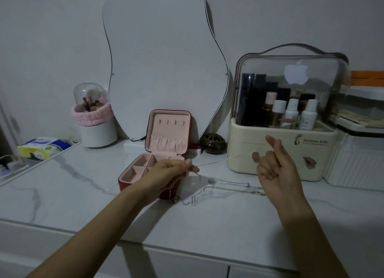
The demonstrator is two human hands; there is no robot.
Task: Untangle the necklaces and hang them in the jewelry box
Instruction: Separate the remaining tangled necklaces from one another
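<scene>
A red jewelry box point(166, 130) with pink lining stands open on the marble top, its lid upright with several hooks. My left hand point(173, 171) hovers in front of the box and pinches one end of a thin silver necklace point(226, 159). The chain runs taut up to my right hand point(274, 165), raised with palm toward me, where it hangs over the curled fingers. More chains point(228, 185) lie loose on the marble between my hands, one reaching a small clasp point(176, 200) near the box's front corner.
A wavy mirror point(164, 61) leans on the wall behind the box. A cream cosmetics case point(280, 153) with bottles stands at the right, a small dark burner point(213, 143) beside it. A brush holder point(95, 120) and tissue packs point(43, 148) sit at the left.
</scene>
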